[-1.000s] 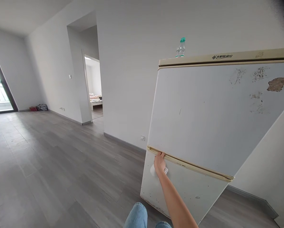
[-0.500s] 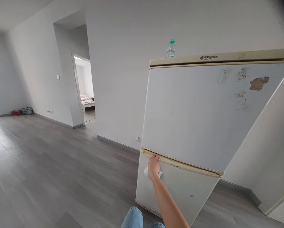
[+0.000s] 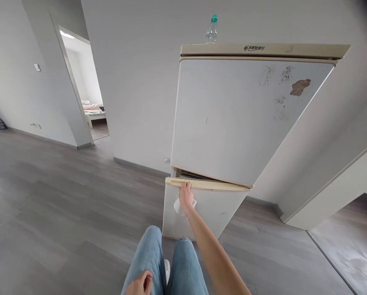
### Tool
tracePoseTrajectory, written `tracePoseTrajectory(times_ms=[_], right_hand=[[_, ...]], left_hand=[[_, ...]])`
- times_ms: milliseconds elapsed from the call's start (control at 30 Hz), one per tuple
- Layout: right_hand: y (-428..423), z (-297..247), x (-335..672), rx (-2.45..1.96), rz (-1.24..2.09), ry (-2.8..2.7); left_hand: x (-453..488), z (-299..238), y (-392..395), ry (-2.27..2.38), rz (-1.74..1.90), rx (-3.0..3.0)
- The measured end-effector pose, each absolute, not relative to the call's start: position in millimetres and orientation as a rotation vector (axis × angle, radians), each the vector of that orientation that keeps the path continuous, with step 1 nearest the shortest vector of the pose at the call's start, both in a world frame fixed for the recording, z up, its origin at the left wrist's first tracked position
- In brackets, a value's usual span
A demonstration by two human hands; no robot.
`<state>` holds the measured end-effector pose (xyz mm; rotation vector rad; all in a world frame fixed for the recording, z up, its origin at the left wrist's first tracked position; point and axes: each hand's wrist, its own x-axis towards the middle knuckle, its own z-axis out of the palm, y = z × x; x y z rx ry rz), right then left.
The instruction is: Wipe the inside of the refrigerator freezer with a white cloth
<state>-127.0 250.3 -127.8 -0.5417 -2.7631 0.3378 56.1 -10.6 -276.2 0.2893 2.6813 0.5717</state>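
Note:
A worn white two-door refrigerator (image 3: 217, 119) stands against the wall. Its lower door (image 3: 208, 217) is slightly ajar, with a dark gap along the top on the left side. My right hand (image 3: 186, 196) has its fingers hooked over the cream top edge of this door. Beneath the palm, a white cloth or paper (image 3: 178, 207) shows against the door front; whether the hand grips it too is hard to tell. My left hand (image 3: 140, 283) rests by my left thigh with curled fingers, and nothing shows in it. The upper door is closed.
A clear plastic bottle (image 3: 212, 32) with a green cap stands on top of the refrigerator. Left of it are a wall socket (image 3: 166, 160) and a doorway showing a bed (image 3: 94, 111). My bent knees (image 3: 183, 258) are close to the lower door.
The lower door has come open a little at its left side, pulled toward me by my right hand. My view has turned down and right, and my left hand has come into sight.

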Motion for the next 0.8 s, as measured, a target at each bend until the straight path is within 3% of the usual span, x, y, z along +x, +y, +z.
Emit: tracePoseTrajectory(times_ms=[267, 533, 800], right_hand=[[245.5, -125.1, -96.7, -0.501, 0.368, -2.769], [246.7, -125.3, -73.1, -0.447, 0.427, -2.755], [248.8, -135.1, -41.9, -0.386, 0.486, -2.719]], left_hand=[[71.6, -256.4, -4.7, 2.692, 0.676, 0.382], [74.5, -259.4, 23.9, 2.645, 0.483, 0.606], [80.2, -282.8, 14.6, 2.482, 0.261, 0.460]])
